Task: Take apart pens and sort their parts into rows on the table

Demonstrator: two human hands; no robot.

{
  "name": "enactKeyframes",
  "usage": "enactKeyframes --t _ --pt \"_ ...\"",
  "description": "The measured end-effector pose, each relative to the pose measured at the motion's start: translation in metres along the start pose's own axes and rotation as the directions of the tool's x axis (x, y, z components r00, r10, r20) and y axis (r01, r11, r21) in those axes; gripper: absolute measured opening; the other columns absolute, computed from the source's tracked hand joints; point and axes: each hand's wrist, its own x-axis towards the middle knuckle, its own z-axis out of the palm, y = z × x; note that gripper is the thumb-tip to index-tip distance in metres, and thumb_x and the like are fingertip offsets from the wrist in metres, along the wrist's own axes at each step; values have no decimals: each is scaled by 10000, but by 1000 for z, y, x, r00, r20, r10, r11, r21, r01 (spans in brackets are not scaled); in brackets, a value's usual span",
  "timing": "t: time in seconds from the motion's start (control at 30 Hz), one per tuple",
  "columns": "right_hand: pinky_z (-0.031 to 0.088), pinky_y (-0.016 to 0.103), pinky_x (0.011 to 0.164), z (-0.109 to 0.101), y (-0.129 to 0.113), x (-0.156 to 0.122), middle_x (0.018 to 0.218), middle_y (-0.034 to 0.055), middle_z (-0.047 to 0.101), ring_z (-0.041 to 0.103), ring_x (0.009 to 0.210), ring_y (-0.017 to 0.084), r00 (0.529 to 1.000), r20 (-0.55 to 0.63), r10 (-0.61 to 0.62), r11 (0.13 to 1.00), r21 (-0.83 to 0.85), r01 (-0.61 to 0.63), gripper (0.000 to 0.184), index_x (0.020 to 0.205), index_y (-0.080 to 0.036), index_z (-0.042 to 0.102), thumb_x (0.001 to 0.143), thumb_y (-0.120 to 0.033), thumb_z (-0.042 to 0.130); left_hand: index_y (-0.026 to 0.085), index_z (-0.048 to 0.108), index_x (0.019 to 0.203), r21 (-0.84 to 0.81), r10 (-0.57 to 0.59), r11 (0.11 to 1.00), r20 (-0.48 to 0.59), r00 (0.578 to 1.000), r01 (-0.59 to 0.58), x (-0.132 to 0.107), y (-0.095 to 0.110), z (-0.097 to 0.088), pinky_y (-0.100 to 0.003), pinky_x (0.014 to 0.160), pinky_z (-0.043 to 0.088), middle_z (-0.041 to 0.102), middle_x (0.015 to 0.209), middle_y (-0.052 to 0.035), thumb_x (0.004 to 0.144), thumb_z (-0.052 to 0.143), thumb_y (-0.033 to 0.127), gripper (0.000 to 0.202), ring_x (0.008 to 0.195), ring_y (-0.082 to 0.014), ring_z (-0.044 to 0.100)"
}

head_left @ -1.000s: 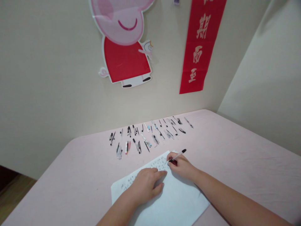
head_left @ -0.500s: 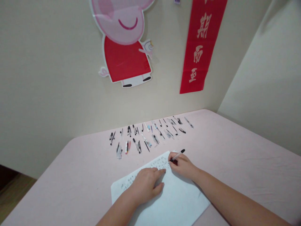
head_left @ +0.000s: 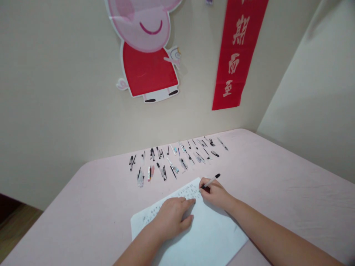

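Note:
White paper (head_left: 210, 232) lies at a slant before me, with rows of small dark handwriting along its upper edge. My left hand (head_left: 173, 218) rests flat on the sheet, its fingers apart and holding nothing; it covers part of the writing. Near the paper's upper right corner, my right hand (head_left: 212, 194) is closed around a pen (head_left: 212, 180) with a clear barrel and a black end. The pen leans up to the right, and its tip, close to the end of the written rows, is hidden by my fingers.
Several pens, caps and refills (head_left: 163, 171) lie in two rows toward the back of the pink-covered table (head_left: 91, 199). Behind it stands a wall with a cartoon pig cutout (head_left: 149, 70) and a red banner (head_left: 235, 62) bearing pale characters.
The pen's black end has swung slightly up and to the right as my right hand shifted a little. My left hand and the paper have stayed in place.

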Motion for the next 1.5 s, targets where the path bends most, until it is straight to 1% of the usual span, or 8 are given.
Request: enactKeyframes --t 0.17,0.3,0.4,0.53,0.67,1.03,1.2,1.5 --pt "352 225 529 -1 -3 -1 584 -33 514 461 541 117 999 -25 27 998 48 -26 78 718 -187 572 726 -157 500 253 484 1284 2 2 1000 -6 1000 -2 0 -1 1 -340 759 469 659 948 -51 844 492 336 448 874 -236 614" --pt "391 228 570 0 -7 -3 667 -5 579 517 614 132 1000 -27 10 992 125 -7 120 766 -183 595 718 -132 497 259 477 1284 -5 4 1000 -9 1000 -4 -1 -2 2 -346 768 470 660 957 -52 844 496 341 447 888 -241 615" --pt "394 226 569 2 -9 -4 678 2 587 519 613 131 1000 1 -14 991 136 14 149 738 -177 606 679 -95 497 260 473 1283 -10 5 1000 -10 1000 -5 -1 -1 2 -348 771 472 660 957 -49 840 503 338 451 888 -241 616" --pt "384 217 552 5 -10 -5 637 -19 557 491 571 115 997 70 -16 989 149 5 128 732 -178 591 690 -98 500 264 470 1280 -13 2 1000 -5 1000 -2 0 -1 1 -352 781 474 663 968 -50 836 507 327 449 898 -243 617" --pt "374 209 529 7 -11 -8 619 -35 530 471 548 107 996 85 1 986 165 -15 107 748 -183 567 693 -109 514 260 456 1272 -27 1 1000 0 1000 -1 -1 0 -1 -364 814 470 666 1013 -52 837 502 323 442 940 -251 614" --pt "369 215 558 4 -22 -12 573 -46 476 458 551 111 994 104 -19 999 41 15 108 675 -189 539 663 -94 490 273 468 1191 -40 -19 999 16 1000 19 0 -1 1 -332 859 444 653 1058 -46 838 506 331 360 986 -231 594" --pt "369 222 557 6 -18 -13 595 -38 508 465 556 119 993 106 -45 999 35 42 106 703 -199 554 696 -116 488 272 472 1188 -45 -20 999 21 1000 21 0 -1 -1 -343 869 441 653 1064 -50 837 509 330 357 993 -239 595" --pt "374 223 568 6 -19 -13 598 -35 507 474 578 123 994 89 -56 997 58 51 113 685 -198 544 686 -101 485 267 480 1187 -58 -22 998 23 1000 23 0 -1 0 -342 854 441 655 1065 -52 836 500 331 358 986 -242 597"
